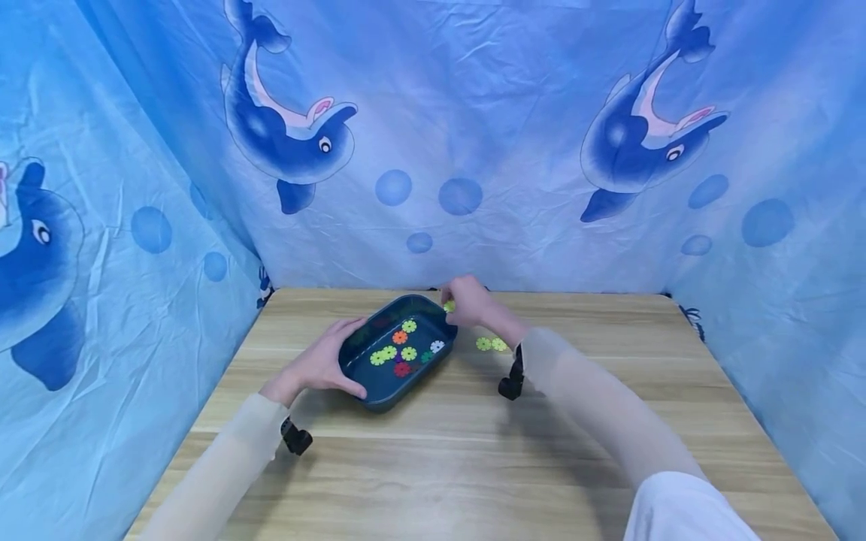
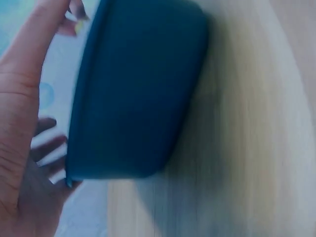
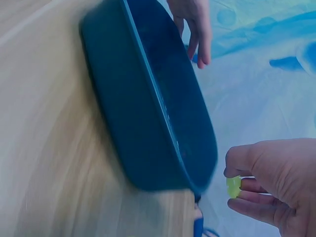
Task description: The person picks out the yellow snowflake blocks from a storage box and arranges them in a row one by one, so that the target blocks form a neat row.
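Observation:
A dark teal basin [image 1: 386, 387] stands on the wooden table, holding several flower-shaped pieces, among them an orange one [image 1: 400, 337], a white one [image 1: 437, 346] and a red one [image 1: 402, 369]. The left hand [image 1: 326, 359] grips the basin's near left end, thumb over the rim, fingers along the outer side. Just beyond the basin's far right rim, the right hand [image 1: 470, 300] pinches a yellow-green piece [image 1: 449, 306]. In the right wrist view, that piece [image 3: 233, 187] sits between thumb and fingertips of the right hand [image 3: 276, 182], apart from the basin [image 3: 133, 108].
Two yellow-green flower pieces [image 1: 483, 343] [image 1: 498, 344] lie on the table [image 1: 433, 473] right of the basin, near the right wrist. A blue curtain [image 1: 514, 248] with dolphins and bubbles hangs behind and at both sides of the table.

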Demonstrator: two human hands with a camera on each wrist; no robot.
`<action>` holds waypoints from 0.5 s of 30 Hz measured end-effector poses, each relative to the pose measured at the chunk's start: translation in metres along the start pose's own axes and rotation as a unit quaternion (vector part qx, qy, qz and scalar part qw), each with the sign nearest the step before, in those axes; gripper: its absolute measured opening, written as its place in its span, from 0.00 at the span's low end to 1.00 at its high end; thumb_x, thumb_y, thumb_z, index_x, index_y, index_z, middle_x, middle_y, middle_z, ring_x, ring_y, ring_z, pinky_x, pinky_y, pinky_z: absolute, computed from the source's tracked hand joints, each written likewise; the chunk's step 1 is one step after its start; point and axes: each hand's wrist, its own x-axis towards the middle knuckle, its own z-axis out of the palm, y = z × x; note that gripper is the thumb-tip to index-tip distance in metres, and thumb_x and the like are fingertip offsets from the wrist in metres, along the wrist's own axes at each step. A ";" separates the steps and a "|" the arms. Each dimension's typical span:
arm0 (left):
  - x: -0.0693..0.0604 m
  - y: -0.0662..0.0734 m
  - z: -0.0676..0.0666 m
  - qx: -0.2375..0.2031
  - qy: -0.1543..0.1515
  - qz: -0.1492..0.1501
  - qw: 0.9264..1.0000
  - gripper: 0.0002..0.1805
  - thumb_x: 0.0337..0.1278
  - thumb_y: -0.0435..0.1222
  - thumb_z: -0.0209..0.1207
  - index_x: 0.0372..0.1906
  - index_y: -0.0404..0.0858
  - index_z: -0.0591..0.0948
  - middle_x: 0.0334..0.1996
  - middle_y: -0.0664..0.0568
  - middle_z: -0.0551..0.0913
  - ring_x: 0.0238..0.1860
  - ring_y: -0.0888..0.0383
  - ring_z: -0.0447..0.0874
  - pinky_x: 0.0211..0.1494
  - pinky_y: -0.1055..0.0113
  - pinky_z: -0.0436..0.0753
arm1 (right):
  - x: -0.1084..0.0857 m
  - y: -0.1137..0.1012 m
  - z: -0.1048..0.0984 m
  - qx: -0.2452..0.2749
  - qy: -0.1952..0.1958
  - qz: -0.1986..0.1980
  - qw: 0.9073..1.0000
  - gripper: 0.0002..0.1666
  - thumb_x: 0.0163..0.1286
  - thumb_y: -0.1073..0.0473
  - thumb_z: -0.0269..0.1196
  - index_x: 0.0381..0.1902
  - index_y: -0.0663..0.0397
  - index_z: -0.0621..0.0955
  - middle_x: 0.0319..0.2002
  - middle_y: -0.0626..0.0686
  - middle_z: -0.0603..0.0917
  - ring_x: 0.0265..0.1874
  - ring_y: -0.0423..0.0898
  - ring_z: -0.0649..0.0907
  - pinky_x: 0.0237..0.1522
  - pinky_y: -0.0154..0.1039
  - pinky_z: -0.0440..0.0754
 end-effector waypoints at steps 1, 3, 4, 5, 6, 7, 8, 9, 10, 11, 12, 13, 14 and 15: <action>0.002 -0.003 -0.001 -0.003 -0.006 0.010 1.000 0.75 0.29 0.51 0.89 0.85 0.37 0.58 0.81 0.35 0.60 0.77 0.32 0.63 0.74 0.28 0.69 | -0.002 0.004 -0.002 0.001 0.003 0.003 1.000 0.17 0.65 0.65 0.71 0.52 0.62 0.88 0.52 0.58 0.90 0.54 0.55 0.87 0.58 0.50 0.87; 0.004 -0.007 -0.003 -0.006 -0.014 0.024 1.000 0.76 0.25 0.51 0.89 0.85 0.36 0.58 0.81 0.34 0.61 0.77 0.31 0.64 0.74 0.28 0.69 | -0.006 0.011 -0.004 0.003 0.006 0.006 1.000 0.17 0.65 0.65 0.72 0.52 0.62 0.88 0.52 0.59 0.90 0.55 0.55 0.87 0.58 0.50 0.87; 0.005 -0.009 -0.003 -0.006 -0.017 0.028 0.999 0.77 0.23 0.52 0.90 0.85 0.36 0.58 0.81 0.33 0.61 0.77 0.30 0.64 0.74 0.28 0.70 | -0.007 0.014 -0.005 0.004 0.006 0.008 1.000 0.17 0.65 0.65 0.72 0.52 0.63 0.88 0.52 0.59 0.90 0.55 0.56 0.87 0.58 0.50 0.87; 0.006 -0.011 -0.003 -0.004 -0.020 0.032 0.999 0.78 0.22 0.52 0.90 0.84 0.35 0.58 0.81 0.32 0.61 0.77 0.30 0.64 0.74 0.28 0.70 | -0.009 0.018 -0.006 0.006 0.007 0.009 1.000 0.18 0.65 0.64 0.73 0.53 0.63 0.88 0.53 0.60 0.90 0.56 0.56 0.87 0.59 0.50 0.87; 0.006 -0.012 -0.003 -0.003 -0.023 0.034 0.999 0.80 0.20 0.52 0.90 0.84 0.34 0.58 0.81 0.32 0.61 0.78 0.29 0.64 0.74 0.28 0.70 | -0.010 0.020 -0.007 0.010 0.006 0.011 1.000 0.19 0.65 0.64 0.73 0.53 0.65 0.87 0.53 0.61 0.90 0.56 0.57 0.87 0.60 0.50 0.86; 0.007 -0.013 -0.003 0.000 -0.026 0.036 0.999 0.81 0.19 0.53 0.90 0.84 0.33 0.57 0.81 0.31 0.61 0.78 0.29 0.64 0.74 0.28 0.70 | -0.011 0.023 -0.008 0.015 0.006 0.013 1.000 0.20 0.65 0.64 0.73 0.54 0.66 0.87 0.53 0.61 0.89 0.56 0.58 0.86 0.60 0.50 0.86; 0.007 -0.013 -0.002 0.004 -0.030 0.038 0.999 0.82 0.19 0.54 0.90 0.85 0.33 0.56 0.82 0.31 0.60 0.78 0.28 0.63 0.74 0.28 0.70 | -0.013 0.025 -0.010 0.017 0.006 0.016 1.000 0.21 0.64 0.64 0.73 0.54 0.66 0.86 0.53 0.62 0.89 0.57 0.58 0.86 0.61 0.51 0.86; 0.008 -0.014 -0.002 0.006 -0.032 0.040 0.999 0.83 0.18 0.55 0.90 0.85 0.32 0.55 0.82 0.30 0.59 0.79 0.28 0.62 0.75 0.29 0.70 | -0.015 0.028 -0.011 0.021 0.006 0.022 1.000 0.21 0.64 0.65 0.73 0.54 0.67 0.86 0.53 0.62 0.89 0.57 0.59 0.86 0.62 0.51 0.86; 0.009 -0.014 -0.001 0.009 -0.033 0.043 0.998 0.84 0.17 0.55 0.90 0.85 0.31 0.55 0.82 0.30 0.59 0.79 0.28 0.62 0.75 0.29 0.70 | -0.016 0.030 -0.012 0.021 0.007 0.026 0.999 0.21 0.63 0.65 0.73 0.54 0.67 0.86 0.54 0.62 0.89 0.57 0.59 0.86 0.62 0.51 0.86; 0.010 -0.014 -0.001 0.010 -0.034 0.045 0.998 0.84 0.17 0.56 0.90 0.85 0.31 0.54 0.82 0.30 0.58 0.79 0.27 0.62 0.75 0.29 0.70 | -0.018 0.033 -0.014 0.020 0.008 0.030 0.999 0.22 0.63 0.65 0.73 0.54 0.67 0.86 0.54 0.63 0.89 0.57 0.59 0.86 0.62 0.51 0.85; 0.011 -0.014 0.000 0.010 -0.034 0.049 0.998 0.85 0.17 0.56 0.90 0.85 0.30 0.54 0.82 0.29 0.58 0.79 0.27 0.61 0.75 0.29 0.69 | -0.020 0.036 -0.015 0.020 0.009 0.033 0.999 0.22 0.63 0.65 0.73 0.54 0.67 0.86 0.54 0.63 0.89 0.57 0.59 0.86 0.62 0.52 0.85; 0.012 -0.014 0.001 0.011 -0.033 0.051 0.998 0.85 0.16 0.57 0.90 0.84 0.29 0.54 0.82 0.29 0.57 0.79 0.27 0.61 0.75 0.29 0.69 | -0.023 0.039 -0.016 0.018 0.011 0.036 0.999 0.21 0.63 0.65 0.73 0.54 0.67 0.86 0.53 0.63 0.89 0.57 0.59 0.86 0.63 0.52 0.85; 0.013 -0.014 0.001 0.012 -0.032 0.055 0.998 0.85 0.15 0.57 0.90 0.84 0.29 0.54 0.82 0.29 0.57 0.79 0.27 0.61 0.75 0.29 0.70 | -0.025 0.042 -0.017 0.017 0.012 0.040 0.999 0.21 0.63 0.65 0.74 0.54 0.67 0.86 0.53 0.63 0.89 0.57 0.59 0.86 0.63 0.52 0.85; 0.014 -0.015 0.002 0.011 -0.032 0.057 0.998 0.85 0.14 0.57 0.90 0.84 0.28 0.55 0.82 0.29 0.58 0.79 0.27 0.61 0.75 0.30 0.70 | -0.028 0.045 -0.018 0.017 0.012 0.043 0.999 0.21 0.63 0.65 0.74 0.54 0.67 0.86 0.53 0.63 0.89 0.57 0.59 0.86 0.63 0.52 0.85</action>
